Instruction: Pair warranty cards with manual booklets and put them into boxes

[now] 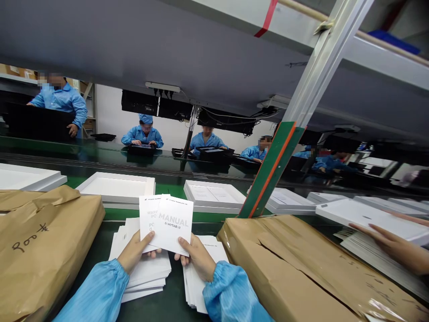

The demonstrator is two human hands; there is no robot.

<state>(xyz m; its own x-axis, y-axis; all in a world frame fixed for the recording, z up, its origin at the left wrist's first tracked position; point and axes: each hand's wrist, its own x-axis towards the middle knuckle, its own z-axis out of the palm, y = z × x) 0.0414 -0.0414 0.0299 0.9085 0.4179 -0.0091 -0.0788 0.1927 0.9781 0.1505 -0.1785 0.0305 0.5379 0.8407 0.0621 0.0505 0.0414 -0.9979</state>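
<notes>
My left hand (136, 248) pinches a white printed leaflet (148, 226) by its lower edge. My right hand (197, 255) grips a white booklet (174, 230) marked MANUAL, which overlaps the leaflet's right side. Both are held upright, facing me, thumbs in front. Below my left hand lies an uneven stack of white leaflets (150, 275); another stack of booklets (194, 290) lies under my right hand and forearm, partly hidden by them.
Brown paper parcels lie at left (50, 250) and right (291, 268). Beyond them, white box trays (119, 190) line the green conveyor. A green post (271, 170) slants up at right. A nearby person's hands (395, 246) hold a white box (372, 219). People in blue work opposite.
</notes>
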